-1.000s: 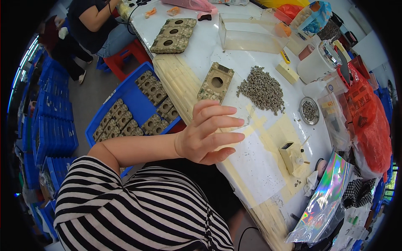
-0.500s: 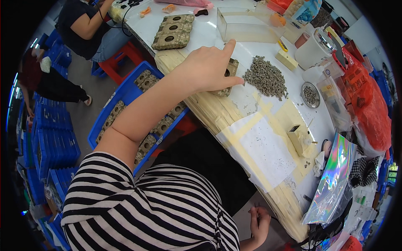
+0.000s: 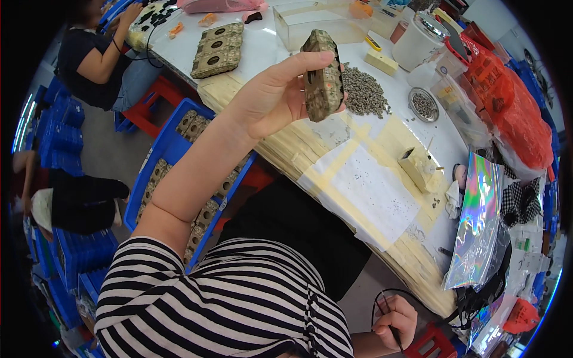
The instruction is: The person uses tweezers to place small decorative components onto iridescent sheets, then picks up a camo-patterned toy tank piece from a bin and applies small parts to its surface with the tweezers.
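Observation:
My left hand (image 3: 265, 101) grips a camouflage-patterned casing (image 3: 325, 89), held up on edge above the near side of the table (image 3: 286, 134). The thumb lies over its top and the fingers are behind it. Low at the right, away from the tabletop, my right hand (image 3: 403, 322) is closed around a slim dark pen-like tool (image 3: 395, 335); its exact kind is unclear. A thin black cord loops beside that hand. Past the raised casing lies a heap of small grey metal parts (image 3: 363, 92). More camouflage casings (image 3: 218, 51) lie flat, side by side, at the table's far left.
A blue crate (image 3: 143, 173) of similar casings stands left of the table. A small metal dish (image 3: 424, 104), a yellowish block fixture (image 3: 419, 169), a clear box (image 3: 292, 30) and a red bag (image 3: 504, 101) occupy the tabletop. Another person (image 3: 89, 56) sits at the far left.
My left hand has picked the casing up off the table and tilted it on edge. My right hand has risen and moved right with the tool. The view has shifted slightly.

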